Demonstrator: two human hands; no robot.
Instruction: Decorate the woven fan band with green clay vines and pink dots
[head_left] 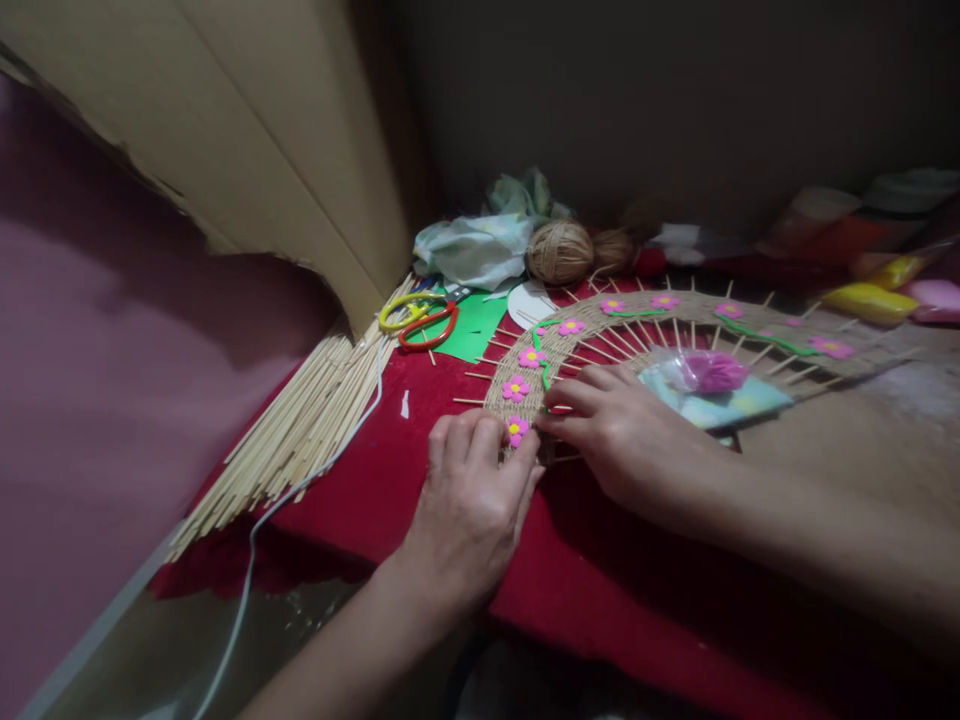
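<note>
A curved woven twine band (600,318) with thin sticks poking out of both edges lies on the red cloth. Pink flowers with yellow centres (515,388) and thin green clay strips (546,372) decorate it. At its near left end, my left hand (472,480) has its fingers curled over the outer edge, thumb beside the lowest flower (517,430). From the inner side my right hand (622,430) reaches in, fingertips together at the lower end of a green strip. What lies right under those fingertips is partly hidden.
Many loose thin sticks (285,420) lie at left, with a white cord (322,468) across them. Scissors (420,318) rest by green sheets (469,325). Behind are a twine ball (560,250) and crumpled cloth (472,250). A bag with pink material (712,372) sits inside the curve.
</note>
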